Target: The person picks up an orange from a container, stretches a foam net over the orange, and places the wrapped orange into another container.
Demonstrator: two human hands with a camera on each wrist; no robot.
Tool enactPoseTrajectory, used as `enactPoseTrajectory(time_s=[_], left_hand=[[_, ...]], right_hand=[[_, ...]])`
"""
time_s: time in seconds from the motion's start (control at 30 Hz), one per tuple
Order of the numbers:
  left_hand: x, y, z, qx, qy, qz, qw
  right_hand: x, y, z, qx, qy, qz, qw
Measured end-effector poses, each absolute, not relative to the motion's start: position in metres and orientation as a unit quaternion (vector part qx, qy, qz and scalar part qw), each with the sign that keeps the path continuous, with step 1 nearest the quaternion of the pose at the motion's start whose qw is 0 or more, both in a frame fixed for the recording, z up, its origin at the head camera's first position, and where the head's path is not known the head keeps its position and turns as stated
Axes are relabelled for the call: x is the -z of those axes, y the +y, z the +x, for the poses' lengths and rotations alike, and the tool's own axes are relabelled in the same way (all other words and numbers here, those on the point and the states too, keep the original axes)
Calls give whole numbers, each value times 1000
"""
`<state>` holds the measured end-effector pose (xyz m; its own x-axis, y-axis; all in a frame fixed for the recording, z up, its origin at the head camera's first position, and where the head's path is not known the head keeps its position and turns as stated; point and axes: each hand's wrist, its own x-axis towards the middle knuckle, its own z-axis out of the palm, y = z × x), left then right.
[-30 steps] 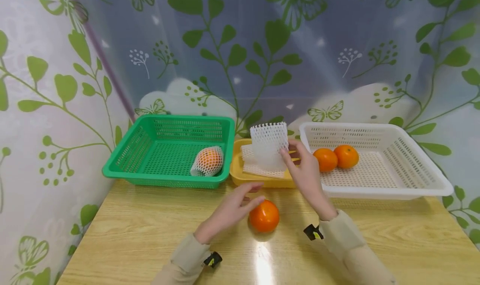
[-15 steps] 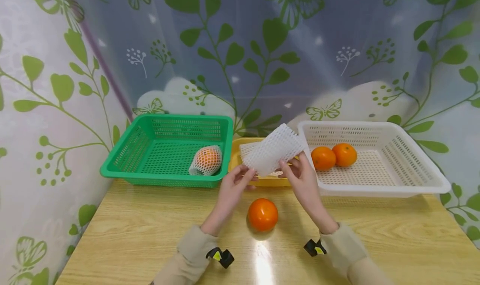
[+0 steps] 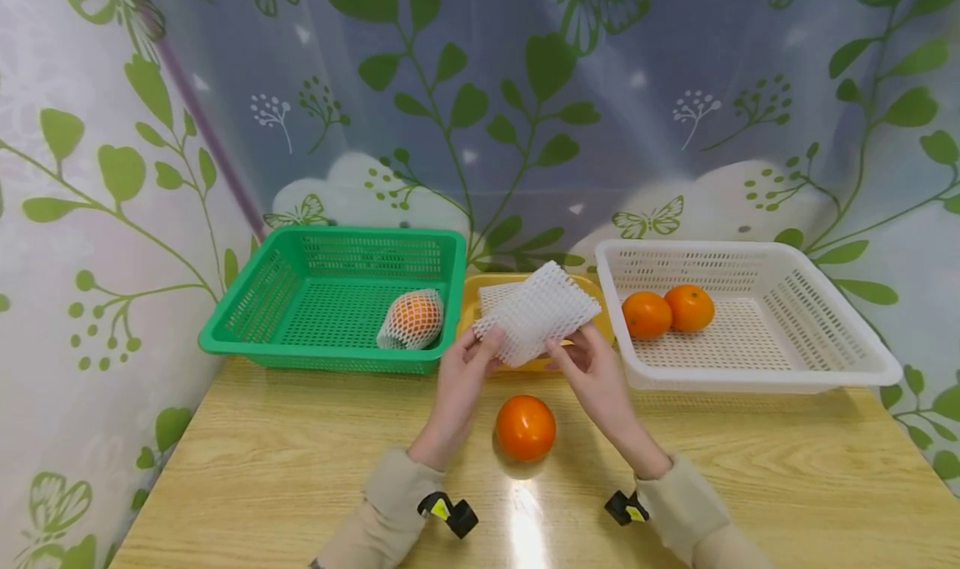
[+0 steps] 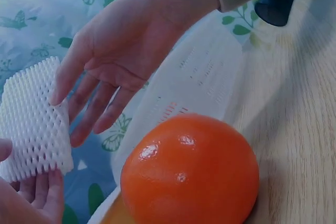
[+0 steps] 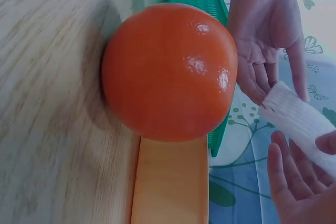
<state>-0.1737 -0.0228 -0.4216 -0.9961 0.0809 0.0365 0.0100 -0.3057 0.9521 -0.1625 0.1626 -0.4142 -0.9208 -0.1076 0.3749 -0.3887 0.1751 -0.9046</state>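
Observation:
A white foam net sleeve (image 3: 536,312) is held up by both hands over the front of the yellow tray (image 3: 469,306). My left hand (image 3: 459,386) pinches its left edge and my right hand (image 3: 596,381) pinches its lower right part, thumbs on the near side. An orange fruit (image 3: 526,428) rests on the table below, between the wrists and touched by neither hand. The left wrist view has the sleeve (image 4: 34,121) beside the fruit (image 4: 190,171); in the right wrist view the sleeve (image 5: 299,124) spans both hands.
At the left, a green basket (image 3: 330,356) holds a fruit in a net sleeve (image 3: 415,317). The white basket (image 3: 757,377) at the right holds two orange fruits (image 3: 647,315). More white netting (image 3: 495,296) lies in the yellow tray. Patterned cloth (image 3: 480,119) hangs behind.
My left hand has risen from beside the loose fruit and taken the sleeve's left edge. The sleeve, upright in my right hand at first, is now tilted and lower, nearer to me.

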Motion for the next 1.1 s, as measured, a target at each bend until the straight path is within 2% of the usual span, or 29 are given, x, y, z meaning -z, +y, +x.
enactPoseTrajectory(time_s=[0.33, 0.57, 0.9, 1.1], left_hand=[[419, -25, -177, -866, 497, 16, 60], [416, -22, -174, -847, 508, 39, 151], [416, -20, -171, -816, 535, 64, 210], [421, -20, -168, -811, 543, 63, 210]], right_hand=[[408, 162, -159, -632, -748, 196, 41], [404, 162, -153, -628, -770, 117, -6], [404, 162, -148, -661, -734, 67, -142], [410, 165, -143, -693, -703, 75, -138]])
